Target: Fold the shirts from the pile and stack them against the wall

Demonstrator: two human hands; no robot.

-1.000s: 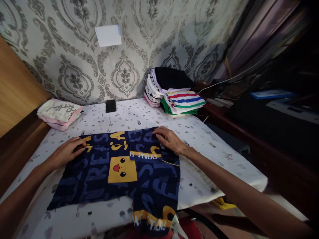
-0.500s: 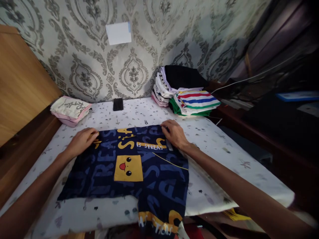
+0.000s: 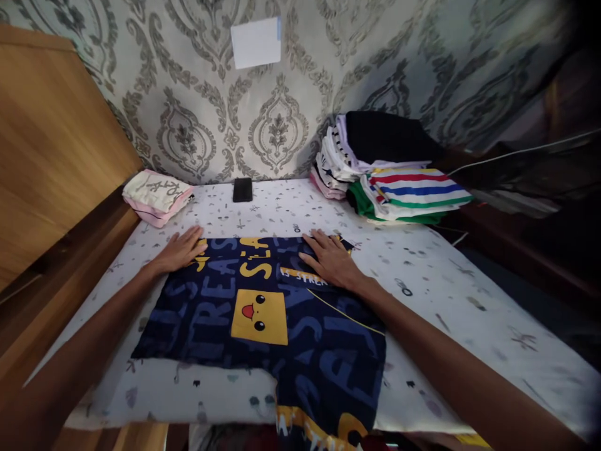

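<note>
A navy T-shirt with blue lettering and a yellow smiling face patch lies folded lengthwise on the white patterned cloth. One sleeve, with a yellow band, hangs over the near edge. My left hand lies on the shirt's far left corner, fingers stretched out. Flat on the far right part of the shirt, near the collar, is my right hand, its fingers spread. Neither hand grips the fabric.
Folded clothes sit at the back left beside a wooden panel. A dark phone-like object lies near the wall. At the back right stand a stack topped by black cloth and a striped folded garment.
Both hands have gone from pinching the shirt's far edge to lying flat on it with fingers extended. The shirt now rests flat, and the camera view has shifted slightly.
</note>
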